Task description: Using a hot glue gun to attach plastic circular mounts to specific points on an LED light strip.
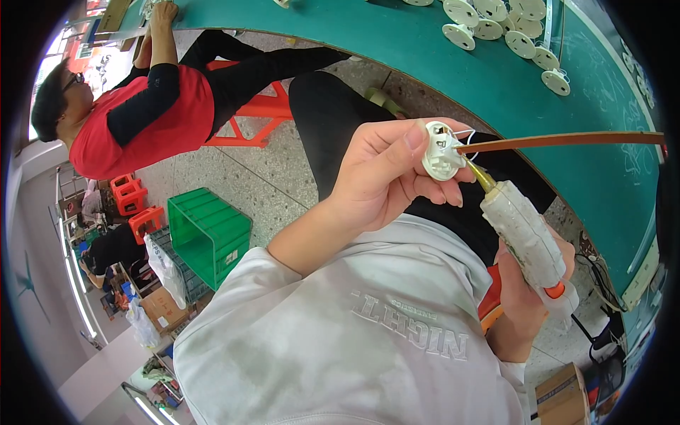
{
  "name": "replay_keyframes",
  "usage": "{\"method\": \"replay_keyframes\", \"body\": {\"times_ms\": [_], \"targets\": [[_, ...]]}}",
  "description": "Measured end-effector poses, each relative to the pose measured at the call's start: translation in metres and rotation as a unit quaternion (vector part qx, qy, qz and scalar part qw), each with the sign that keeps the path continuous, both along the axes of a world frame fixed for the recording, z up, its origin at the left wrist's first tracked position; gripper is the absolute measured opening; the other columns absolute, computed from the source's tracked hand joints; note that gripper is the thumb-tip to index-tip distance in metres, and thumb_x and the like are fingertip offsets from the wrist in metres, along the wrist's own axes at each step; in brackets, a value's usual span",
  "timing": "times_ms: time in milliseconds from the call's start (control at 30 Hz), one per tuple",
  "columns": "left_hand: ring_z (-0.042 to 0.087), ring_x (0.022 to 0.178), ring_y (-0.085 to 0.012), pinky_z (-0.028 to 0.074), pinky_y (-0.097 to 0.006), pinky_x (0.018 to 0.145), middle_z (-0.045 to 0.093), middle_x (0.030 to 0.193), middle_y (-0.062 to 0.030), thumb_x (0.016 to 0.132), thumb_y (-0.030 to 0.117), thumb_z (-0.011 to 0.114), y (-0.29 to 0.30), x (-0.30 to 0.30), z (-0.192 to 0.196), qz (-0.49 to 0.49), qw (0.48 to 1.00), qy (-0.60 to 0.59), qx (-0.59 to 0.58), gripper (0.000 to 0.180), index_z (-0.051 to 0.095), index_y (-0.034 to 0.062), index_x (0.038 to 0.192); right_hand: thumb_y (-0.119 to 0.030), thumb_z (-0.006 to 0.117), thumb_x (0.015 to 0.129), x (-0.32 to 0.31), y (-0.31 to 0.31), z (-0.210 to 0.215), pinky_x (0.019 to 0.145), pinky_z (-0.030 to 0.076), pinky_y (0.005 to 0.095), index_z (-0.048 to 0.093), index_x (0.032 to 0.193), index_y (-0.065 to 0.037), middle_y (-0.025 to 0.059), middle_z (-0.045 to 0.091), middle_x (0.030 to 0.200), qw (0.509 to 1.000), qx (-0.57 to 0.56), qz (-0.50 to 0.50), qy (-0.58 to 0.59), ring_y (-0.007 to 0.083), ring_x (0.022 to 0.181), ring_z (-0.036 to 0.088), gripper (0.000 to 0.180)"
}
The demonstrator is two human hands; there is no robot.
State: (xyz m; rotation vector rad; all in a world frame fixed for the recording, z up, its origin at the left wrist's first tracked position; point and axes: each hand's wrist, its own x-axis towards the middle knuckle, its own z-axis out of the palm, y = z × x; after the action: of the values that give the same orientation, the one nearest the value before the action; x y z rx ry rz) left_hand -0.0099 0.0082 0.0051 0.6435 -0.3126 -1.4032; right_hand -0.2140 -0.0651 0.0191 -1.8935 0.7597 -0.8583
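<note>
My left hand (386, 166) pinches a small white round plastic fitting (440, 152) between thumb and fingers. A thin white wire loops off the fitting's far side. My right hand (531, 283) is closed around the body of a whitish glue gun (525, 230) with an orange part at its lower end. The gun's brass nozzle (482, 174) points at the fitting, its tip at or very close to the fitting's right side; contact is hard to make out. A long thin brown strip (567, 140) runs from the right edge to the fitting.
Several white round fittings (520, 44) lie on the green tabletop (397, 35). At left, a person in a red and black top (159, 120) sits on a red stool (265, 106). A green crate (209, 234) stands on the floor. Black cables (595, 276) hang at right.
</note>
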Motion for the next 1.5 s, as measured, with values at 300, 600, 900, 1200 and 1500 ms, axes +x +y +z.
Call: {"method": "replay_keyframes", "body": {"times_ms": [300, 600, 900, 1200, 1500], "targets": [[0.069, 0.069, -0.024, 0.057, -0.024, 0.059, 0.066, 0.091, -0.0239, 0.101, 0.034, 0.036, 0.0, -0.002, -0.003, -0.031, 0.997, 0.073, 0.019, 0.048, 0.052, -0.009, 0.116, 0.005, 0.058, 0.048, -0.002, 0.001, -0.001, 0.045, 0.02, 0.0304, 0.046, 0.057, -0.003, 0.0053, 0.035, 0.049, 1.0, 0.016, 0.011, -0.008, 0.0223, 0.044, 0.027, 0.016], [0.069, 0.071, -0.0225, 0.056, -0.022, 0.06, 0.066, 0.094, -0.0232, 0.101, 0.035, 0.035, 0.0, -0.002, -0.006, -0.055, 0.99, 0.125, 0.013, 0.048, 0.052, -0.0077, 0.116, 0.005, 0.059, 0.05, -0.003, -0.001, 0.002, 0.045, 0.02, 0.0311, 0.048, 0.057, -0.003, 0.0057, 0.036, 0.05, 1.0, 0.002, 0.007, 0.013, 0.0231, 0.043, 0.027, 0.016], [0.067, 0.081, -0.0206, 0.055, -0.025, 0.067, 0.058, 0.114, -0.0292, 0.094, 0.024, 0.055, -0.001, -0.005, 0.001, 0.043, 0.969, -0.241, 0.001, 0.046, 0.042, -0.0046, 0.127, 0.002, 0.065, 0.051, -0.004, -0.007, 0.003, 0.049, 0.029, 0.0304, 0.057, 0.065, -0.001, 0.0077, 0.05, 0.054, 0.996, -0.074, 0.034, 0.038, 0.0237, 0.045, 0.04, 0.016], [0.067, 0.081, -0.019, 0.057, -0.026, 0.067, 0.062, 0.109, -0.0216, 0.092, 0.009, 0.055, -0.004, 0.001, -0.001, 0.097, 0.984, -0.146, -0.042, 0.036, 0.046, -0.0034, 0.125, -0.003, 0.068, 0.078, -0.03, -0.013, 0.004, 0.065, 0.047, 0.0297, 0.065, 0.094, 0.002, 0.0099, 0.065, 0.081, 0.955, -0.133, -0.079, 0.253, 0.0165, 0.071, 0.062, 0.017], [0.065, 0.08, -0.018, 0.055, -0.024, 0.072, 0.056, 0.117, -0.0283, 0.096, 0.024, 0.051, -0.025, 0.012, -0.004, 0.007, 0.997, 0.068, -0.035, 0.042, 0.041, -0.0009, 0.129, -0.021, 0.066, 0.081, -0.071, -0.162, -0.011, 0.079, 0.043, 0.0441, 0.054, 0.113, 0.003, 0.0188, 0.058, 0.106, 0.831, -0.209, -0.203, 0.475, 0.0365, 0.094, 0.056, 0.041]]}}
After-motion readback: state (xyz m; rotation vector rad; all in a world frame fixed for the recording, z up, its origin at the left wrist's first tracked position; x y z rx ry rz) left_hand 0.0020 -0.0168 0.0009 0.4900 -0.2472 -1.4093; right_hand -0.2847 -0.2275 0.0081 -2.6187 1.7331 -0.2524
